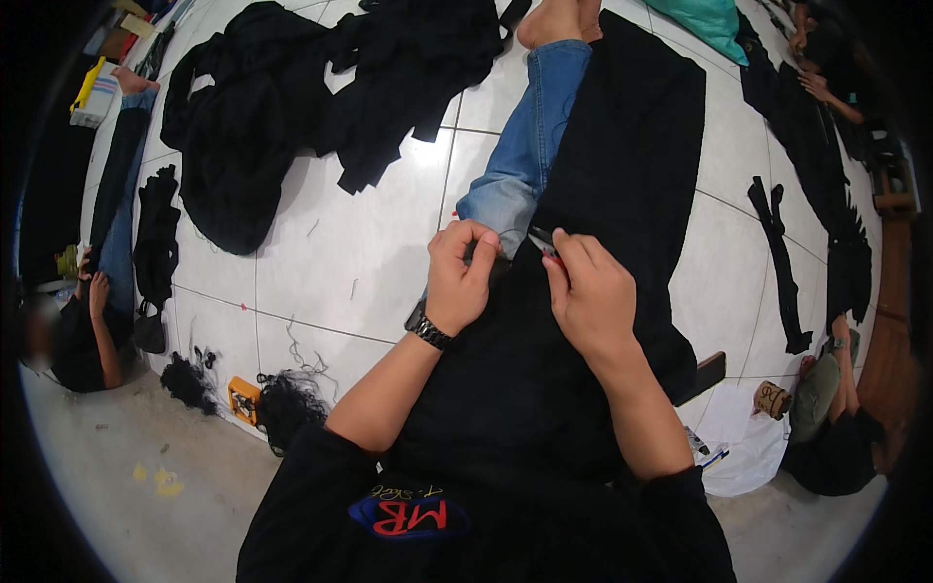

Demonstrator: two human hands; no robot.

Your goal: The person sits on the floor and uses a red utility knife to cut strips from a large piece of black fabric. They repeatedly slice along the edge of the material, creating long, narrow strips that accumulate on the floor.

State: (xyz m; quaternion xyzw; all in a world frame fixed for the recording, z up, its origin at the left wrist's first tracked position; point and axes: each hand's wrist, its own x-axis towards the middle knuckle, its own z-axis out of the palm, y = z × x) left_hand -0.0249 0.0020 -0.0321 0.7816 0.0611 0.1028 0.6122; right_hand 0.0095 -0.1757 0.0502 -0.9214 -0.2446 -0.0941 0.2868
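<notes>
The left hand (461, 277), a black wristwatch (429, 329) at its wrist, is curled shut and pinches the edge of the black cloth (603, 185) that lies over the person's lap and stretches away beyond both hands along the jeans leg (530, 136). Just to its right, the right hand (588, 291) is closed around a small metal tool (542, 241), maybe snips, whose tip pokes out past the fingertips toward the left hand and meets the cloth between them. Farther out, beyond the left hand, a heap of black garments (292, 107) lies on the white tiled floor (350, 253).
</notes>
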